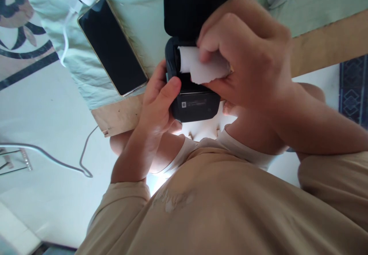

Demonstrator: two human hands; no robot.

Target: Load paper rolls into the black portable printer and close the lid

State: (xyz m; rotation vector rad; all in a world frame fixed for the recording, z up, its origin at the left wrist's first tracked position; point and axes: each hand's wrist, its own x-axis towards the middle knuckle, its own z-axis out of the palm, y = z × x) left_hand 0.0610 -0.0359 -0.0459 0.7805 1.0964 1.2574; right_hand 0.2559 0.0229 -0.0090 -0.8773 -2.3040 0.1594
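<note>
A small black printer (pixel 192 102), lid swung open, is held just right of the phone (pixel 112 46). A white paper roll (pixel 201 66) is seated in its open compartment, end loose.

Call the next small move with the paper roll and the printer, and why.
Probably seat the roll fully: the right hand pinches the white paper roll partly inside the open bay of the small black printer, its loose end hanging out. The left hand grips the printer's side and its lid stands open.
</note>
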